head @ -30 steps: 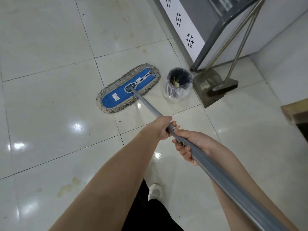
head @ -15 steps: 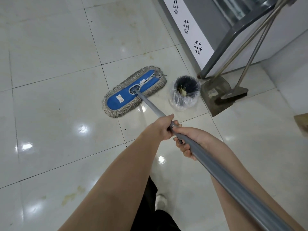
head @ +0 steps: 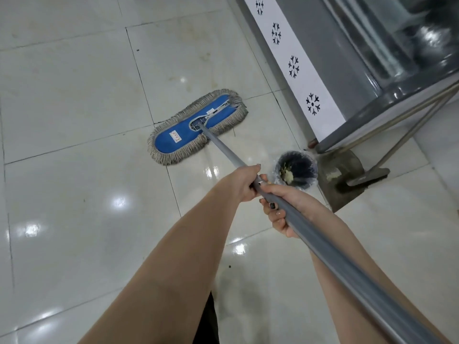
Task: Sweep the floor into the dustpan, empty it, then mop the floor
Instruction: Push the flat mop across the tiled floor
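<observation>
On the tiles, both hands, left hand (head: 244,183) and right hand (head: 283,207), grip the mop handle (head: 224,151); she should keep the mop head (head: 196,127) flat, overlapping strokes.

Open floor (head: 74,115) left; bin (head: 296,170), dustpan (head: 337,162) block rt by cabinet (head: 335,70); gap betw. them unclear.

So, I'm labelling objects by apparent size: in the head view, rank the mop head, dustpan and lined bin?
1. Mop head, clearly largest.
2. Dustpan, partly covered by the broom.
3. Bin, only slightly smaller than the dustpan.
</observation>
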